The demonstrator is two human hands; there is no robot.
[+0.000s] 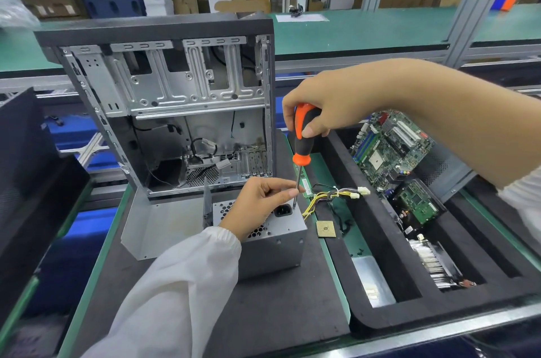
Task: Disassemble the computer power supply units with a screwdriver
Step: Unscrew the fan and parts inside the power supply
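A grey metal power supply unit stands on the dark mat near the middle, its socket face turned up. My right hand grips the orange-and-black handle of a screwdriver, which stands upright with its tip on the unit's top face near the black socket. My left hand rests on the unit's top and pinches the screwdriver's shaft just above the tip. Yellow and black cables run from the unit to the right.
An opened computer case stands upright right behind the unit. A loose CPU chip lies to its right. A black foam tray on the right holds circuit boards, a heatsink and a metal plate. Conveyor rails run behind.
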